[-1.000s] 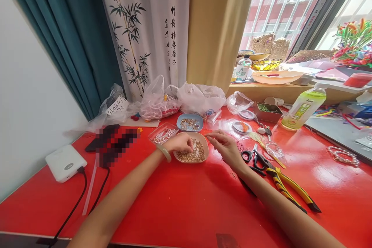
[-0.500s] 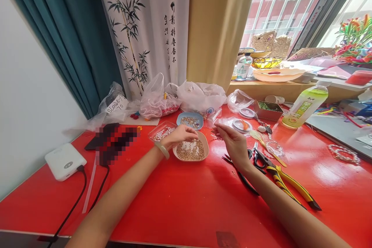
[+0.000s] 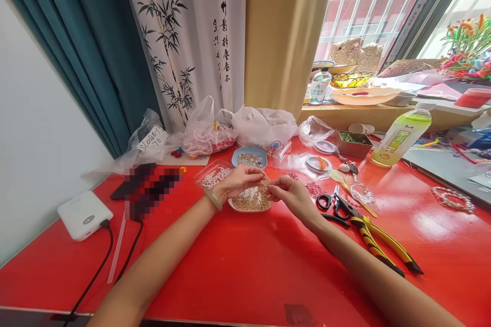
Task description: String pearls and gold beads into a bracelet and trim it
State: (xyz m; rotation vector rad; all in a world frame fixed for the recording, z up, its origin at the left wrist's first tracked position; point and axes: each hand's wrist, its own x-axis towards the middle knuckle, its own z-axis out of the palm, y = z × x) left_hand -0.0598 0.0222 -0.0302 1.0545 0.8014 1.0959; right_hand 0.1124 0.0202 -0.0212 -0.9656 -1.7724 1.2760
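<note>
My left hand (image 3: 241,182), with a pale bangle (image 3: 213,199) at its wrist, hovers over the back of a tray of gold beads (image 3: 250,201). Its thumb and fingers are pinched together, but anything between them is too small to make out. Just to the right, my right hand (image 3: 292,195) is also closed in a pinch at the tray's right edge, its fingertips close to the left ones. Whatever it grips is too fine to name. Behind the hands are a clear box of pink and white beads (image 3: 215,176) and a blue tray of mixed beads (image 3: 250,157).
Right of my right hand lie black-handled scissors (image 3: 326,201) and yellow-black pliers (image 3: 378,240). Small red beads (image 3: 313,190) lie beside them. A drink bottle (image 3: 401,135) and a beaded strand (image 3: 453,199) are farther right. Plastic bags (image 3: 264,125) line the back; a white device (image 3: 85,215) sits left.
My right hand has moved left and slightly down, bringing its fingertips close to the left hand's. The left hand stays nearly in place. The red beads behind the right hand now show.
</note>
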